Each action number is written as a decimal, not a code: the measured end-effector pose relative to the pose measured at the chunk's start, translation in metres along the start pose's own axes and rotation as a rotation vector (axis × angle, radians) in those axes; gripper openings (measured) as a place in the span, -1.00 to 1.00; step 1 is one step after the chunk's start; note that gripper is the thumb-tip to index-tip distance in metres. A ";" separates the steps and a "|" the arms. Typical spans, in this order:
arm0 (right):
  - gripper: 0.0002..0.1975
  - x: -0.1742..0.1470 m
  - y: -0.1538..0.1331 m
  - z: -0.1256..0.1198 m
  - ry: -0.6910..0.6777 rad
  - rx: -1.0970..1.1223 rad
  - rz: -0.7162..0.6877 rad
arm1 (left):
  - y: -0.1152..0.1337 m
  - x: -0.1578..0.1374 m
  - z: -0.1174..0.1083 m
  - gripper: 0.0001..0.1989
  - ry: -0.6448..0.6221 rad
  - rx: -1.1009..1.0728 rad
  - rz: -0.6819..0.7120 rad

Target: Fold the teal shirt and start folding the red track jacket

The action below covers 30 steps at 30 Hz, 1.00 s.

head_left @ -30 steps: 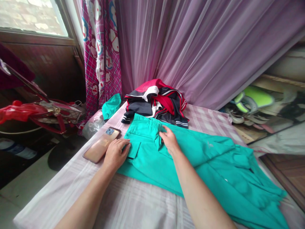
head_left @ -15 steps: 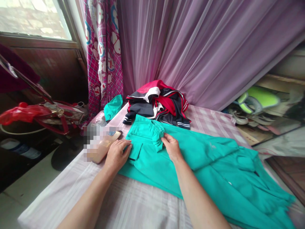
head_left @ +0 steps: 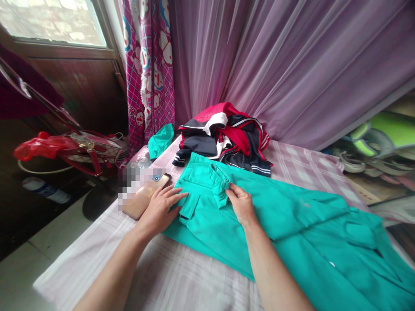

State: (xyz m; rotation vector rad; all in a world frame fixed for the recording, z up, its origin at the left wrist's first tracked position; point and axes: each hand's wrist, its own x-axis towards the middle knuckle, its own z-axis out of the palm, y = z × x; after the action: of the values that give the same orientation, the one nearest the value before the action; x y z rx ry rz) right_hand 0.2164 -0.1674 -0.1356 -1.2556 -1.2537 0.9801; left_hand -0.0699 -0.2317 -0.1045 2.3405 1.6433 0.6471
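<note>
The green garment lies from the centre to the lower right of the frame, on a checked cloth. It seems light, soft and slightly slippery, with smooth, thin fabric; its gathered cuff should give the surest hold. The hands are apart: the right hand pinches this cuff, the left hand spreads its fingers near the pocket flap.

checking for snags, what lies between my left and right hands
Green garment, its flap beside the left hand and gathered edge at the right hand, in the head view.
</note>
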 end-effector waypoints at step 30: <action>-0.69 -0.010 -0.008 0.002 -0.111 -0.167 -0.157 | 0.082 -0.009 0.014 -0.44 -0.277 -1.189 -0.124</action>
State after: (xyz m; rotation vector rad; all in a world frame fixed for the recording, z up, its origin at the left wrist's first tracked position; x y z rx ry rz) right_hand 0.2122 -0.1783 -0.1289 -1.2220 -1.5231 0.8550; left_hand 0.0027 -0.2679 -0.0852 1.3535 0.8434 0.8787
